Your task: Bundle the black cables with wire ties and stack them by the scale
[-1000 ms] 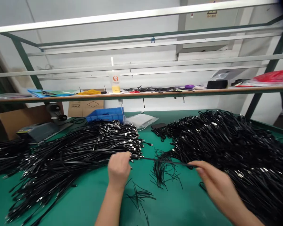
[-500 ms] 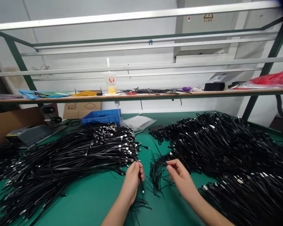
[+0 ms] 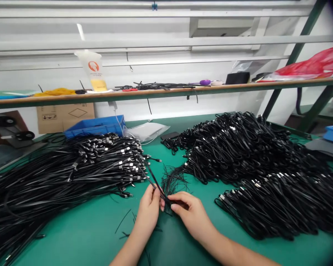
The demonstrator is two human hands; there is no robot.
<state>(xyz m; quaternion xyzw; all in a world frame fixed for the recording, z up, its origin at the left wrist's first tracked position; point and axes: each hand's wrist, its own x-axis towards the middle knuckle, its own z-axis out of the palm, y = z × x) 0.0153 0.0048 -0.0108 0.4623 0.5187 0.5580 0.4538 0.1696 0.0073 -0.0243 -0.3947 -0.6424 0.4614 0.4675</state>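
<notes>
Drawn together: left hand (image 3: 150,206), right hand (image 3: 192,212), both pinching flat black cable (image 3: 155,180); folding step, seemingly; next move wants steady grip.

There are two hands, a left hand (image 3: 150,207) and a right hand (image 3: 193,213); three heaps of black cables: one left heap (image 3: 69,181), one back right heap (image 3: 238,151), one front right heap (image 3: 280,207), their cables too many to count; two blue bins (image 3: 96,126); one cup (image 3: 91,70); one red bag (image 3: 310,66); one printed carton (image 3: 51,117).

Smooth plastic-looking black cables (image 3: 238,147), shiny metal plugs (image 3: 123,151), smooth tabletop (image 3: 86,236), glossy red plastic bag (image 3: 308,66), matt cardboard (image 3: 84,120)
</notes>
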